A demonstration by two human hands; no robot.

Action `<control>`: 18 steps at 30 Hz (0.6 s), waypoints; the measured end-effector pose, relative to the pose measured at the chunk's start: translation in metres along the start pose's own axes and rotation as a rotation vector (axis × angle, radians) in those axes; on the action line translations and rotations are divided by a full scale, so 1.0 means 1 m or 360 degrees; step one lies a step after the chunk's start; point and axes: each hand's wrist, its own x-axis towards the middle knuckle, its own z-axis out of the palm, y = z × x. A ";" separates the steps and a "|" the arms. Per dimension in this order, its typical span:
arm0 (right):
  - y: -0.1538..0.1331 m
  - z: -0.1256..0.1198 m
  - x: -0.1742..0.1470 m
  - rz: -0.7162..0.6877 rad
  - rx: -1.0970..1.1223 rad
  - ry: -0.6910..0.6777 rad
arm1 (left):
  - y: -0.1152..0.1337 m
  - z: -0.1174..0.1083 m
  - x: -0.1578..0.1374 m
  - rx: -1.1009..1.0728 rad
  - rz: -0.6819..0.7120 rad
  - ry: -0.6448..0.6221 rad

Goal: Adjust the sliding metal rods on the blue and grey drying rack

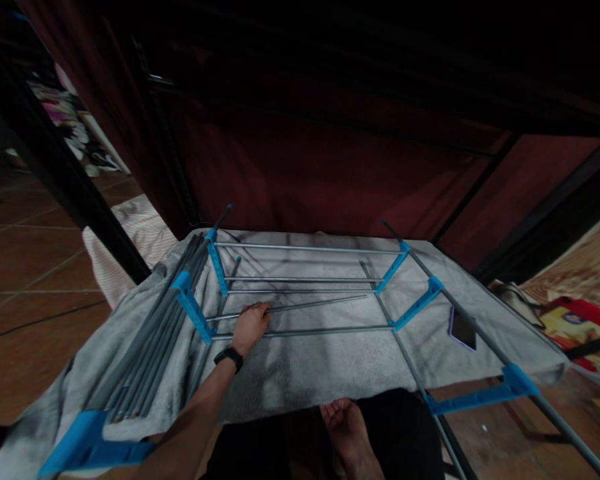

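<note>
My left hand (250,325), with a black band on the wrist, is wrapped round a thin grey metal tube (320,303). This tube's left end meets the lower part of a blue plastic bracket (194,310), while its right end is free and lies short of the right-hand blue bracket (417,305). Just in front of it, another crossbar (330,330) joins the two sides of the rack frame. Palm up over my lap, my right hand (347,427) holds nothing, its fingers loosely bent and apart.
Loose grey tubes (153,347) lie in a bundle at the left on a grey blanket (300,380). A phone (463,329) rests by the right frame leg. Nearer brackets (485,397) stick out past the blanket's edge. Dark posts (65,153) and a red curtain (300,173) stand behind.
</note>
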 end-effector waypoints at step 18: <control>0.002 0.003 0.002 -0.0085 -0.0093 -0.0062 | 0.002 -0.001 0.000 -0.0007 -0.0048 -0.0028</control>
